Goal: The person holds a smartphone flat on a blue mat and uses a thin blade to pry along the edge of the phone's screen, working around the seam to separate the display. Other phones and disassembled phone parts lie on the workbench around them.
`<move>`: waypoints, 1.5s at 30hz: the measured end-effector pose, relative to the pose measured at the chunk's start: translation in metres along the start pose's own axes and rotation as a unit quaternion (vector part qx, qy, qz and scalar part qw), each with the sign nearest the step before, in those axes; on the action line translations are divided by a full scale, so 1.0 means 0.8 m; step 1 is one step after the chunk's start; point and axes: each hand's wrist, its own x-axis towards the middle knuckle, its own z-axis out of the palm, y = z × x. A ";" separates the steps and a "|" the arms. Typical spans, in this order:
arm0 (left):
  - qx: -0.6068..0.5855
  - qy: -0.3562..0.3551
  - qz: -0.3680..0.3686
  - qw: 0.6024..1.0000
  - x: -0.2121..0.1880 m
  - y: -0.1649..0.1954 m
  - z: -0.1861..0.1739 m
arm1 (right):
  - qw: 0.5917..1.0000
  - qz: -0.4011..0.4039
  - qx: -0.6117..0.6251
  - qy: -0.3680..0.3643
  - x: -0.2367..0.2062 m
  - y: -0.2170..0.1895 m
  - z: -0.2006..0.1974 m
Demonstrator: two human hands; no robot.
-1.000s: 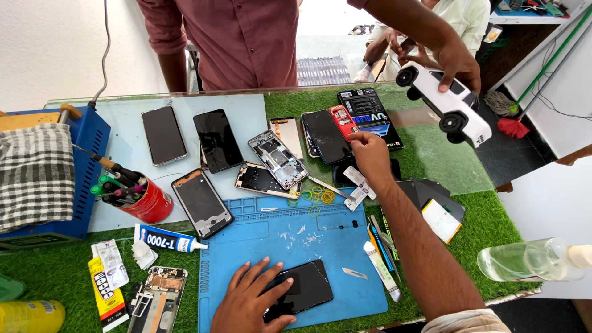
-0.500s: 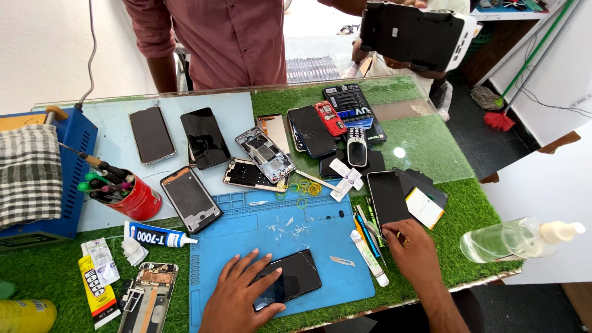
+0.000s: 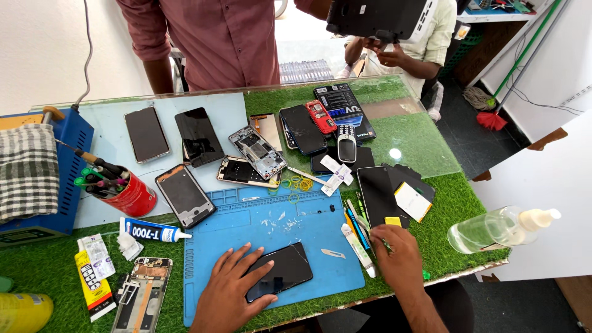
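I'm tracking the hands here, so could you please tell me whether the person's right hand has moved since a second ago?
Yes. The right hand has drawn back from the far phones to the near right edge of the blue rubber work mat, beside the tools there.

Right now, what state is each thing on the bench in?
Left hand: flat, pressing on the black phone.
Black phone: face up on the blue mat, screen dark, cracked at one corner.
Right hand: on the tools by the mat's edge; grip unclear.
Spray bottle: lying on its side.
Glue tube: capped, lying flat.
Red cup: tipped over, tools inside.
Phone frame: opened, insides bare.
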 end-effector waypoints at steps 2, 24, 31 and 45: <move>0.002 0.001 0.000 1.000 0.000 0.000 0.000 | 0.998 0.036 0.030 -0.051 -0.001 -0.013 0.010; 0.008 0.002 0.002 1.000 0.001 -0.005 0.007 | 0.979 0.055 -0.032 -0.192 -0.020 -0.063 0.037; 0.005 -0.002 -0.002 1.000 0.001 -0.008 0.011 | 0.988 0.029 0.061 -0.142 -0.040 -0.071 0.039; 0.010 -0.025 -0.003 1.000 0.002 -0.021 0.023 | 0.959 0.100 0.219 -0.149 -0.058 -0.078 0.070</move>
